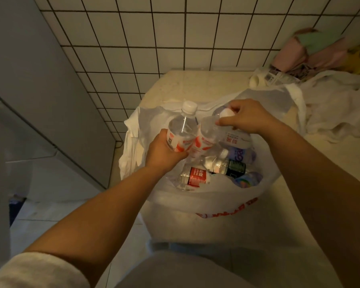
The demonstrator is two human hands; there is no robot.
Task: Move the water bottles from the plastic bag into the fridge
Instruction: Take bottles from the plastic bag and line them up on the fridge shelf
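At the counter's (195,84) left edge: bottles leaving the plastic bag (227,202).
Left hand (162,150) grips one upright bottle (182,129); right hand (249,117) pinches, apparently, a second bottle's (210,132) neck for lifting out.

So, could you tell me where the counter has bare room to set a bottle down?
Bare counter lies behind the plastic bag, up to the tiled wall. Another strip runs right of the bag, in front of the crumpled white bag. The far right corner is crowded with packets.
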